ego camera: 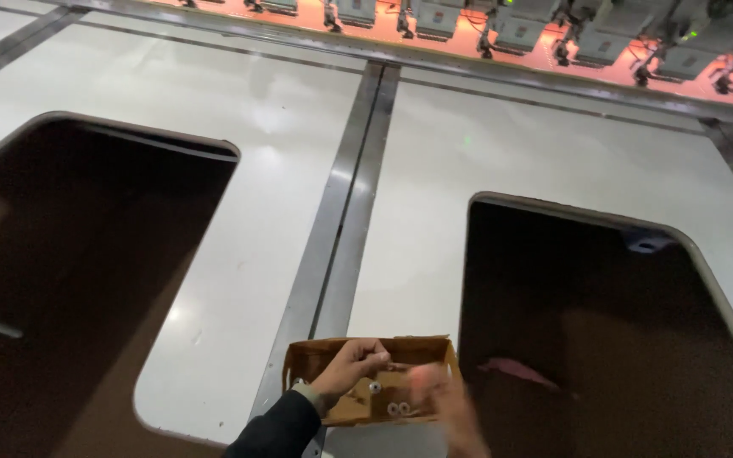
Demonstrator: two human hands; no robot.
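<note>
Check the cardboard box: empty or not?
Not empty. The open cardboard box holds a few small round white parts on its floor.

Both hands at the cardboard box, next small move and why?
Probably close the left hand on one small round part and lift it out: its fingers are already bunched inside the box, while the right hand is blurred at the box's near right corner.

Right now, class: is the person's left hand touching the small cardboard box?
Touching. The head view shows the left hand reaching into the cardboard box, its fingers lying against the box's inside.
</note>
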